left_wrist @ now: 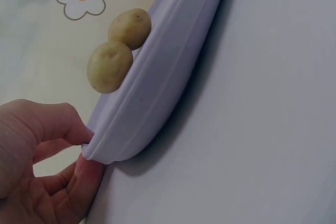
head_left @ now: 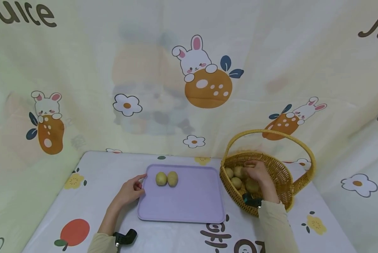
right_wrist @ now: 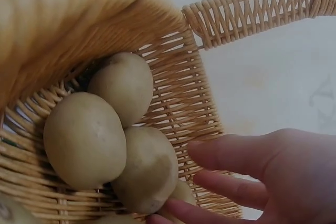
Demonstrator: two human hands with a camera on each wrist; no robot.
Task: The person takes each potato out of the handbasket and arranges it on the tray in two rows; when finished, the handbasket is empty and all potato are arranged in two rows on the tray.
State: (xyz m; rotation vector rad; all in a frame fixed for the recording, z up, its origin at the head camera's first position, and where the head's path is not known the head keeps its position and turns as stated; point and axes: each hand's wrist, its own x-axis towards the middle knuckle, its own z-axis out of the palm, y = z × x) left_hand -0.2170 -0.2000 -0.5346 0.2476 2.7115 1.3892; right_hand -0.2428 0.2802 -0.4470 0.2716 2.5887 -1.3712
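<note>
Two potatoes [head_left: 167, 179] lie side by side near the upper left of a lilac tray [head_left: 189, 200]. At the tray's left edge my left hand [head_left: 129, 191] pinches the rim; the left wrist view shows this hand [left_wrist: 47, 156] with the rim between thumb and fingers. My right hand [head_left: 258, 172] is inside a wicker basket [head_left: 279, 167] that holds several potatoes [head_left: 236, 182]. Seen from the right wrist, the hand [right_wrist: 273, 177] has its fingers spread, fingertips right at the side of one potato [right_wrist: 149, 169]. Part of a lower potato is hidden behind them.
The basket's tall arched handle [head_left: 310, 165] rises over the right hand. The basket stands close to the tray's right edge. A patterned cloth [head_left: 170, 235] covers the table, and a printed curtain [head_left: 157, 80] hangs behind it.
</note>
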